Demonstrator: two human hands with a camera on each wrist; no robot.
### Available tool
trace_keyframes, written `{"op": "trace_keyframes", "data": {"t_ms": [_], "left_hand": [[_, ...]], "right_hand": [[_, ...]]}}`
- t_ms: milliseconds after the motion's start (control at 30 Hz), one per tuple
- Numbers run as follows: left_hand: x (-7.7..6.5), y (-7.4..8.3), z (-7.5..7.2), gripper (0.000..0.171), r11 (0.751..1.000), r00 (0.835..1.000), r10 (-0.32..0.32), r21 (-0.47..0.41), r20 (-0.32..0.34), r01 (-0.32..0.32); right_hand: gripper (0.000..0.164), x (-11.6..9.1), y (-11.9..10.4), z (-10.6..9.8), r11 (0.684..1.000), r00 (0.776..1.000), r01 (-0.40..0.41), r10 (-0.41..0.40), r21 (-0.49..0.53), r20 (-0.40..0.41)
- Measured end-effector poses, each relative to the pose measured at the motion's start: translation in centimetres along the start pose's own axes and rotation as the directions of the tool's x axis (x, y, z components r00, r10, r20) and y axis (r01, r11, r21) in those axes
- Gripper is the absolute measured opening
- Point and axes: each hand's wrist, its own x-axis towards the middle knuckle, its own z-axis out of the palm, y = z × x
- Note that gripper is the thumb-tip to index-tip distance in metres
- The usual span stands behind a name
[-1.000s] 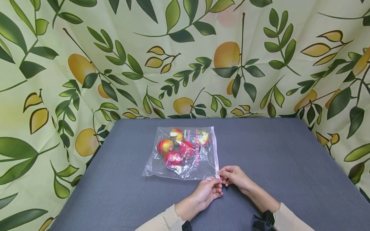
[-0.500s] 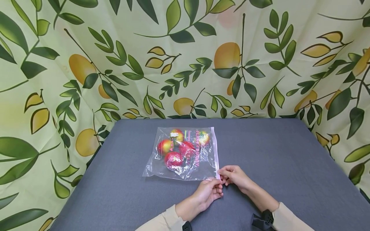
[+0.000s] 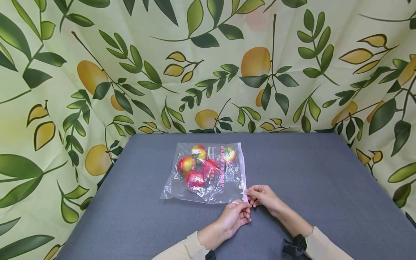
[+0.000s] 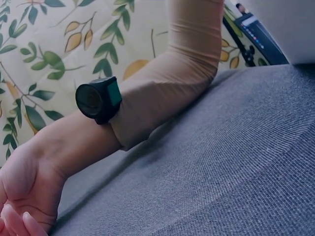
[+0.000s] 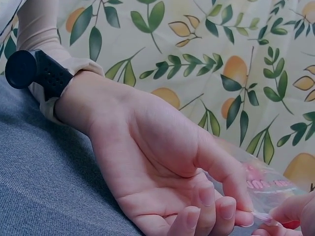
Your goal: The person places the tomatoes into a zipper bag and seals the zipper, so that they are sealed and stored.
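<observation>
A clear plastic zip bag (image 3: 182,187) with pink lettering lies flat on the table. Inside it are several red-and-yellow apples (image 3: 195,178). A pale pink strip (image 3: 242,166) runs down the bag's right edge. At that edge's near corner, the left hand (image 3: 232,218) pinches the bag between thumb and index finger. Just above it, the right hand (image 3: 263,198) pinches the strip. The right wrist view has the left hand (image 5: 147,152) palm-on, other fingers curled, with the right hand's fingers (image 5: 293,211) at the edge. Low in the left wrist view is the right hand (image 4: 29,182).
Grey cloth covers the table (image 3: 130,220). A leaf-and-fruit patterned curtain (image 3: 221,65) hangs behind and at both sides. Black cameras are strapped to both wrists, one showing as a wrist camera (image 4: 98,100). A dark screen (image 4: 263,37) is in the left wrist view.
The right hand has shifted very slightly away from the left hand along the strip. The bag, the apples and the left hand stay practically where they were.
</observation>
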Motion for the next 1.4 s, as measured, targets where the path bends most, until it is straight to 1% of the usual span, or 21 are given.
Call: {"op": "trace_keyframes", "data": {"t_ms": [267,600,900,1400], "left_hand": [[0.02,-0.04,-0.14,0.012,1.000,1.000,0.010,-0.004,0.018,-0.010],[0.10,0.17,-0.19,0.015,1.000,0.999,-0.012,0.002,0.030,0.012],[0.04,0.10,-0.14,0.015,1.000,1.000,-0.008,0.010,0.021,0.008],[0.02,0.06,-0.08,0.015,1.000,1.000,-0.004,0.012,0.017,0.004]], "right_hand": [[0.013,0.24,-0.11,-0.02,1.000,1.000,-0.011,0.011,0.012,-0.008],[0.013,0.51,-0.13,-0.11,1.000,1.000,-0.008,0.008,0.018,-0.017],[0.014,0.63,-0.17,-0.22,1.000,1.000,0.000,0.000,0.022,-0.012],[0.014,0.94,-0.29,-0.43,1.000,0.999,-0.005,0.005,0.007,-0.032]]}}
